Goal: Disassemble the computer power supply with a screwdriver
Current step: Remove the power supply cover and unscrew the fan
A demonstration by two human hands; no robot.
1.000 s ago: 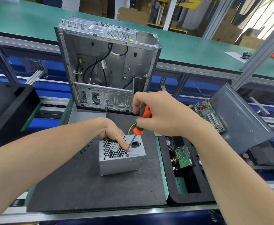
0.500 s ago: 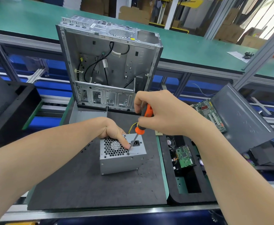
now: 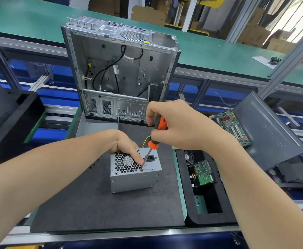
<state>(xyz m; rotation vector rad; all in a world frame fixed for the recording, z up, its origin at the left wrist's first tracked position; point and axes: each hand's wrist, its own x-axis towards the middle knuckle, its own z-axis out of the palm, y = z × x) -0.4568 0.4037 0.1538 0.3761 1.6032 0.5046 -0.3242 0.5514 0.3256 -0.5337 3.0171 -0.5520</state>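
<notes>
The left hand grips the grey perforated-metal power supply to steady it while the right hand, curled round the orange-and-black screwdriver, engages its screw.

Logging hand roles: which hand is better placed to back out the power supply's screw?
Right. The right hand grips the screwdriver, its tip on the screw; the left hand only steadies the power supply.

Having power supply sitting on mat, computer case standing behind it, tray lying right of mat, circuit board lying in tray.
</notes>
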